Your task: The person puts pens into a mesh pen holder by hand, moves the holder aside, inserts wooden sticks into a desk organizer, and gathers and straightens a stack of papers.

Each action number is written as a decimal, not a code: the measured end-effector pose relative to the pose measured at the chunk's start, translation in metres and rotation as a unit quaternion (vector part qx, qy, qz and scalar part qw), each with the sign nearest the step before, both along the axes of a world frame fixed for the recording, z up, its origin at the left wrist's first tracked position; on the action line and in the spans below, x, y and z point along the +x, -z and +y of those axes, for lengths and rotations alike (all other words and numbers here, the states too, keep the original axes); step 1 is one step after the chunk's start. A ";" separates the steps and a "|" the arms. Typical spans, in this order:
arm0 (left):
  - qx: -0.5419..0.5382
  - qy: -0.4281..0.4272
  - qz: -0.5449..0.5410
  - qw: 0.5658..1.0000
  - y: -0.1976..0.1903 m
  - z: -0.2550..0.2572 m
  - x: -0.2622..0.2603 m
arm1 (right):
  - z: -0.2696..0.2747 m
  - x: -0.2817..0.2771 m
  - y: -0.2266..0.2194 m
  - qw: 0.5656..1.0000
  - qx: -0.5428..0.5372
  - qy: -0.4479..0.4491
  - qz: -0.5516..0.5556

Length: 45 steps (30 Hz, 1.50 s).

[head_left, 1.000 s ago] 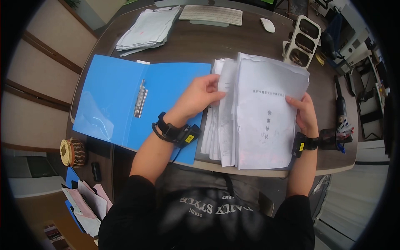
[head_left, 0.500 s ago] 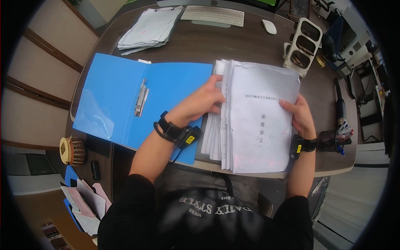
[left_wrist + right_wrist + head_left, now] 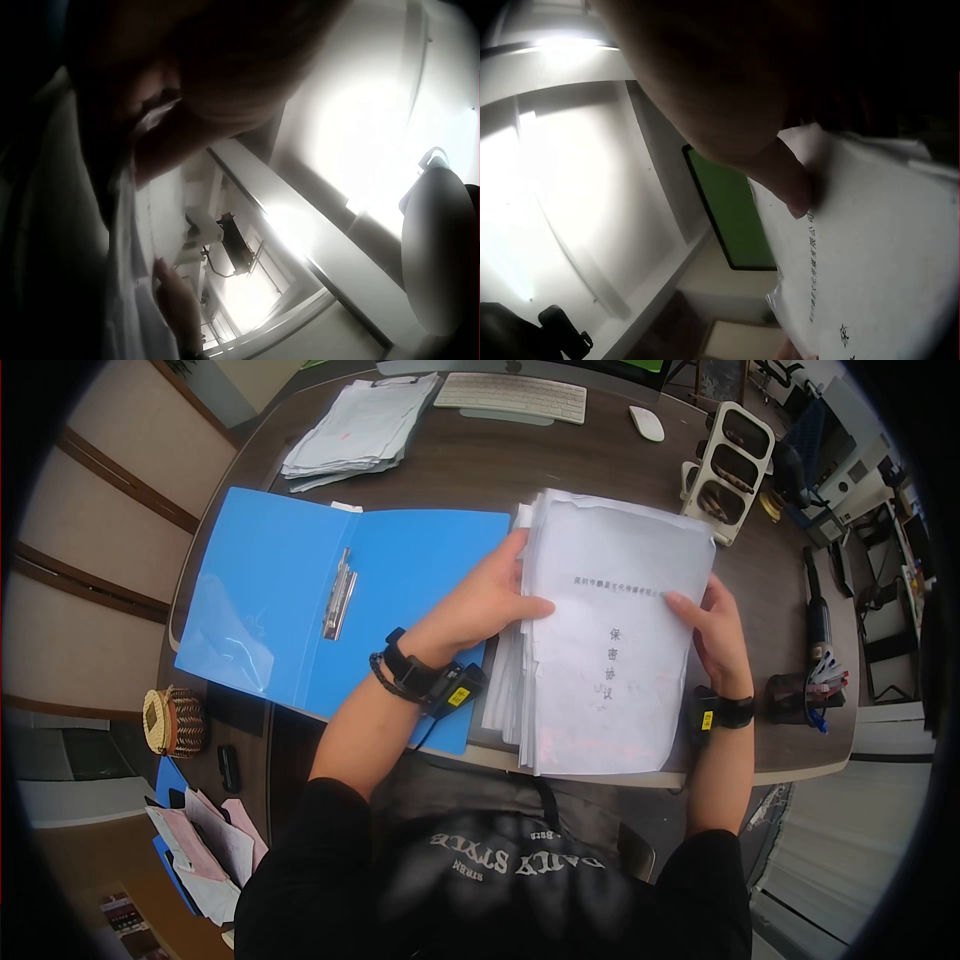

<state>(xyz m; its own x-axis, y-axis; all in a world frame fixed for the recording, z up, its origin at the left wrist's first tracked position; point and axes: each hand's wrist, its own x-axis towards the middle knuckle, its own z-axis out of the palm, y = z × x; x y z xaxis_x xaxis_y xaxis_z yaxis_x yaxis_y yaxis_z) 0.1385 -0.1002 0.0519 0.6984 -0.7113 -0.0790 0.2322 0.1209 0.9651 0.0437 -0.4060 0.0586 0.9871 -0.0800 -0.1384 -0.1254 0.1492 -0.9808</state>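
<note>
Centre of frame: paper stack (image 3: pixel 610 650) gripped at both side edges, left hand (image 3: pixel 483 603) and right hand (image 3: pixel 712 625) each clamped on it, sheets nearly squared. Left of centre: folder (image 3: pixel 300 595) lying open, clip (image 3: pixel 338 598) bare; filing judged not yet begun. Top: second pile (image 3: pixel 355 428), keyboard (image 3: pixel 512 396).

There are 2 hands, the left hand (image 3: pixel 487 603) and the right hand (image 3: pixel 716 625), each with 1 wrist strap. Papers lie in 2 stacks on the desk: 1 paper stack (image 3: pixel 610 640) between the hands and 1 far stack (image 3: pixel 358 428). Also counted: 1 blue folder (image 3: pixel 300 600), 1 keyboard (image 3: pixel 512 396), 1 mouse (image 3: pixel 646 422), 1 white rack (image 3: pixel 728 468) and 1 woven basket (image 3: pixel 174 722).
</note>
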 end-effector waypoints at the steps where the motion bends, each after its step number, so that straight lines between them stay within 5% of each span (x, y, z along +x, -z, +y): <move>1: -0.001 0.000 0.000 1.000 -0.001 0.000 0.000 | 0.000 0.000 -0.001 0.999 -0.022 0.009 -0.025; 5: -0.069 0.012 0.009 0.998 -0.008 0.001 -0.002 | -0.002 -0.001 -0.002 0.994 -0.059 0.037 -0.086; 12: -0.110 0.022 -0.001 0.994 -0.011 0.001 -0.006 | -0.009 -0.006 -0.003 0.999 0.007 0.008 -0.036; 25: -0.089 0.019 -0.013 0.996 -0.007 -0.001 -0.006 | -0.009 -0.005 0.001 0.999 0.022 -0.029 -0.010; 33: 0.038 -0.010 -0.047 0.998 -0.006 0.001 -0.003 | -0.009 -0.003 0.000 0.999 -0.016 -0.021 0.019; 40: -0.026 -0.006 -0.049 0.998 -0.005 0.000 -0.003 | -0.009 -0.006 -0.004 1.000 0.001 -0.004 0.015; 45: 0.042 -0.128 -0.030 0.990 -0.006 0.010 0.009 | -0.026 -0.002 0.001 0.997 -0.035 0.017 0.062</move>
